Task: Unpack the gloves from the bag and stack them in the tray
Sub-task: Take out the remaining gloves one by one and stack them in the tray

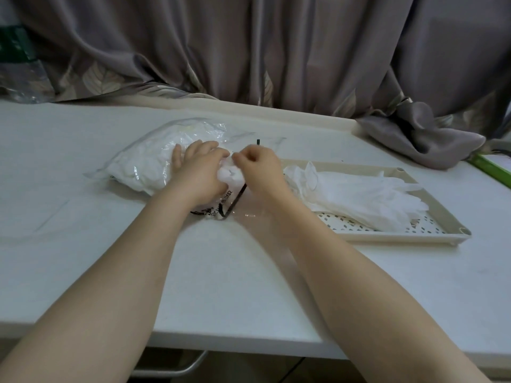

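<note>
The left hand [199, 172] lies with loosely curled fingers on the clear bag [154, 164], holding it down near the counter's [221, 272] far edge. The right hand [258, 168] pinches a white glove [231, 176] at the bag's open mouth. Just right of it, a beige tray [401, 236] holds stacked white gloves [359, 194], toward the counter's right side.

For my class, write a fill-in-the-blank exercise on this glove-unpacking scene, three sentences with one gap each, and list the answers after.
1. The gloves already unpacked lie in the beige ____.
2. The clear plastic bag lies to the ____ of the tray.
3. The left hand and the right hand meet at the bag's ____ end.

Missing words: tray; left; open
</note>
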